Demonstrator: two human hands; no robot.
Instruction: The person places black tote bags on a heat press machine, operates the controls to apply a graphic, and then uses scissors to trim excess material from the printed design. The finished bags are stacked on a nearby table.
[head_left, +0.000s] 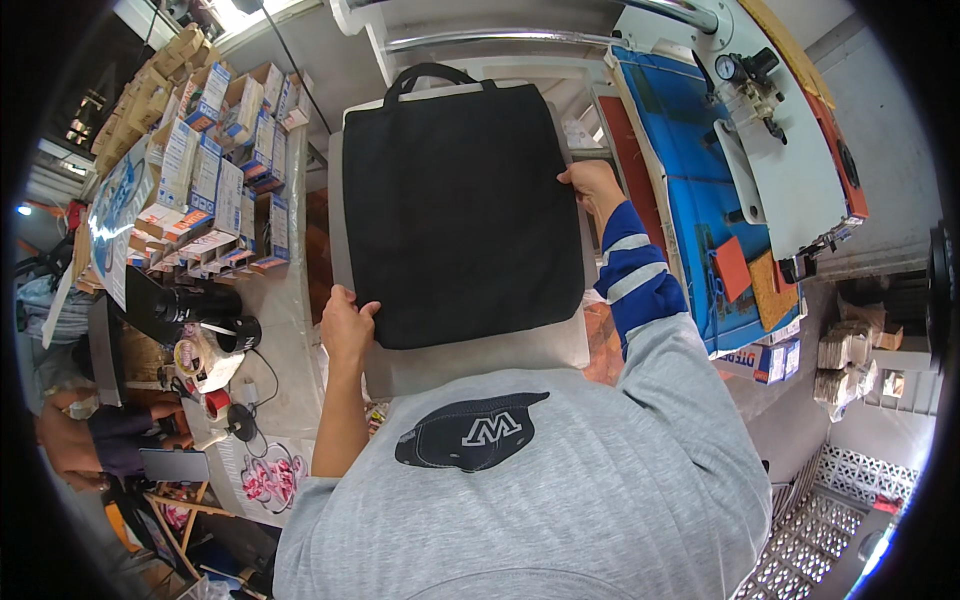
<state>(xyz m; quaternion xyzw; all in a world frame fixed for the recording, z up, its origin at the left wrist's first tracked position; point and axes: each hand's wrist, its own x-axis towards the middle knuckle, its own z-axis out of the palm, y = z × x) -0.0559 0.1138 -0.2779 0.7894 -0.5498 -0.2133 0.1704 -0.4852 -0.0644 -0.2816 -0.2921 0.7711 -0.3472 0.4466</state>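
Observation:
A black tote bag [455, 220] lies flat over a pale grey board [490, 355] in front of me, its handle loop [428, 72] at the far end. Near the bag's lower left corner, my left hand [348, 325] is closed on the edge, thumb toward the cloth. My right hand [595, 188] pinches the right edge higher up, with a blue sleeve with white stripes on that forearm. The board shows below the bag and as a narrow strip along its sides.
Stacked cardboard boxes [195, 185] stand on the table to the left, with black mugs [232, 333] nearer me. At right are a blue-covered surface [690, 190], an orange piece [732, 268] and a machine with a pressure gauge [728, 68]. A person [90, 435] is at the lower left.

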